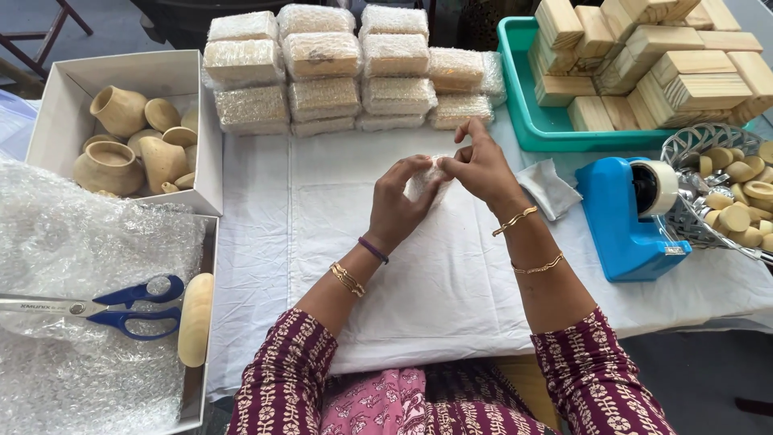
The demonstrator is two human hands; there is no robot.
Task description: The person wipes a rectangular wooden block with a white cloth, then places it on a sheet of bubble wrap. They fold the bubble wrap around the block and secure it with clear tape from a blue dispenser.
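Left hand [397,205] and right hand [481,165] met above the white table cloth [451,282], both closed by the fingertips on a small bubble-wrapped bundle [424,182] held just off the cloth at mid-table. Contents of the bundle hidden by fingers and wrap; shape inside could not be told.

Judged risks: thin, slippery film pinched only at its edge, so likely to spring open or slide from the fingers; a hard piece inside, if dropped, liable to roll off toward the table's near edge. Blue tape dispenser [626,217] stood well to the right, out of immediate reach with both hands occupied, so a loosened fold seemed possible. Blue-handled scissors [121,306] lay on a loose sheet of bubble wrap [72,242] at the left, blades partly buried in the film, easy to snag.

Materials: pale turned-wood pots [109,165], rounded and matte, piled in a white cardboard box [129,72]; finished wrapped packets [322,76], blocky and glossy, stacked in rows at the far edge; squared pine blocks [684,56] with visible grain heaped in a teal plastic tray [523,121]; small round wooden lids [737,213] in a woven metal basket [700,137]; a smooth oval wooden piece [196,318] beside the scissors; a crumpled white cloth scrap [547,189] near the right wrist.
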